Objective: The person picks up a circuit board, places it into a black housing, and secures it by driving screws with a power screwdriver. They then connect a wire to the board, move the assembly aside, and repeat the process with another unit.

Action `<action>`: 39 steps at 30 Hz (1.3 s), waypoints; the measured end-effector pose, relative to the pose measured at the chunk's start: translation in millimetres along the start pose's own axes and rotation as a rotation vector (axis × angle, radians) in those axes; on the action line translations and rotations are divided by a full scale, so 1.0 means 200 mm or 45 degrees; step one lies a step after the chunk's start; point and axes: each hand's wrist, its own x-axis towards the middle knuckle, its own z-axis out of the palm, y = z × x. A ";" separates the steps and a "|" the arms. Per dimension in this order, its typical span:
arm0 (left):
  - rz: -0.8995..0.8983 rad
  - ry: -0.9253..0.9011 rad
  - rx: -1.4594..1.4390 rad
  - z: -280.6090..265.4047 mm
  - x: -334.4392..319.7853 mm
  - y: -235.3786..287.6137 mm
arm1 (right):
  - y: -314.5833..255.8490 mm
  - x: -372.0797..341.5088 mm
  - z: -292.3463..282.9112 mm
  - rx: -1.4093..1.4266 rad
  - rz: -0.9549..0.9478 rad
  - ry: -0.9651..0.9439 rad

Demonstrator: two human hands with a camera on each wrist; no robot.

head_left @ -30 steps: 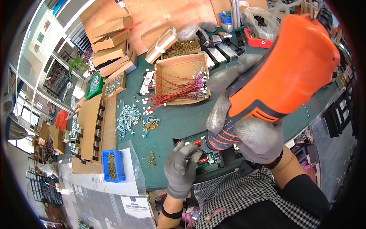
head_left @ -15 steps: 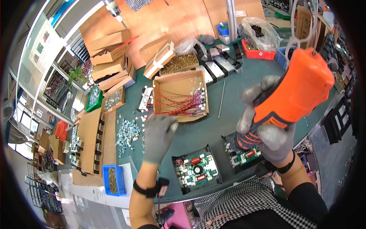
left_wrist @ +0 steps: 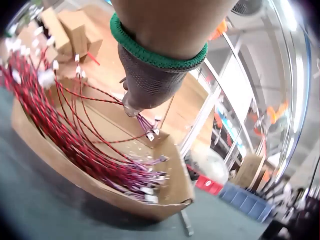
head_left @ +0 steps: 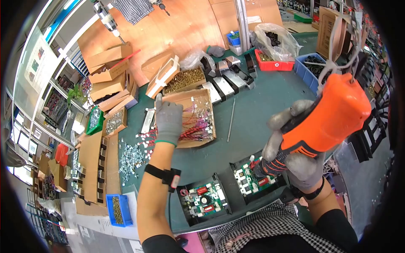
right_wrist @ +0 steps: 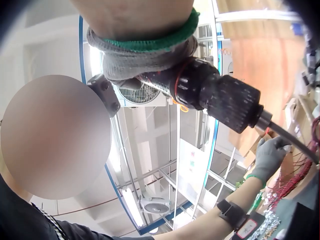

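Note:
My gloved left hand (head_left: 169,120) reaches over a cardboard box (head_left: 198,144) of red-and-black twisted wires (head_left: 198,130) with white connectors. In the left wrist view, its fingertips pinch a twisted wire lead (left_wrist: 107,101) whose purple end hangs below them. The gloved right hand (head_left: 300,165) grips an orange and black electric screwdriver (head_left: 329,114), nose down. That nose overlaps the right-hand green circuit board (head_left: 249,179) in its black housing. A second circuit board (head_left: 204,200) in a similar housing lies to its left. The right wrist view shows the screwdriver's chuck (right_wrist: 232,102) and bit.
Loose silver screws (head_left: 130,160) lie left of the wire box. A blue bin (head_left: 127,211) of small screws stands at the front left. Heat sinks (head_left: 223,86), a red bin (head_left: 276,66) and a blue bin (head_left: 308,78) sit farther back. A thin rod (head_left: 231,120) lies mid-table.
My left hand has left the circuit board, moved up and left to the wire box and pinched a lead. The screwdriver, still in my right hand, has moved right and lower in view.

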 end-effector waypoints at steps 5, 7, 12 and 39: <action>-0.180 -0.108 -0.212 0.02 -0.12 -0.06 | -0.05 -0.03 0.03 -0.151 -0.020 -0.112; -0.197 0.005 -0.261 -0.02 -0.14 -0.06 | -0.08 -0.04 0.02 -0.243 -0.052 -0.159; 0.096 0.420 -0.274 -0.26 -0.21 -0.02 | -0.10 -0.08 0.05 0.077 -0.031 -0.042; 1.175 0.224 -0.661 -0.60 -0.48 0.60 | 0.08 -0.20 -0.07 -0.163 -0.008 -0.139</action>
